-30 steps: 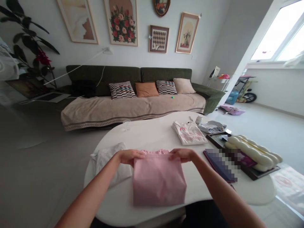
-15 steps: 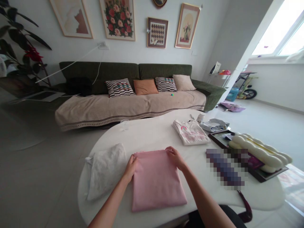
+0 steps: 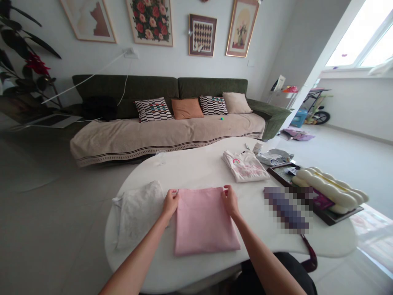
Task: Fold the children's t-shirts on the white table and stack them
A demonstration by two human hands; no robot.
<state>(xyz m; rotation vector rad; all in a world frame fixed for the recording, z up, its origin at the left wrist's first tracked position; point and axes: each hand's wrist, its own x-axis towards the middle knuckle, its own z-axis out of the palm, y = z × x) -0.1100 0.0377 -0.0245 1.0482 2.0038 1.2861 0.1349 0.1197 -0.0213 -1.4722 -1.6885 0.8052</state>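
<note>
A folded pink cloth point(image 3: 205, 223) lies flat as a rectangle near the near edge of the white oval table point(image 3: 190, 164). My left hand point(image 3: 170, 203) grips its top left corner, and my right hand point(image 3: 230, 200) grips its top right corner. To the left of it, touching my left wrist, lies a crumpled white garment point(image 3: 138, 215). A folded white T-shirt with a pink print point(image 3: 245, 166) sits farther off, beyond my right hand.
A crumpled plastic bag point(image 3: 274, 156) lies past the T-shirt. At the right, a dark tray point(image 3: 325, 215) holds a cream bumpy cushion point(image 3: 328, 190). A pixelated, blurred object point(image 3: 287, 209) lies beside it. A long beige-covered green sofa point(image 3: 159, 131) stands behind the table.
My hands have moved from the middle of the pink cloth's top fold out to its two top corners. The cloth now lies as a flat rectangle, and the view has tilted slightly.
</note>
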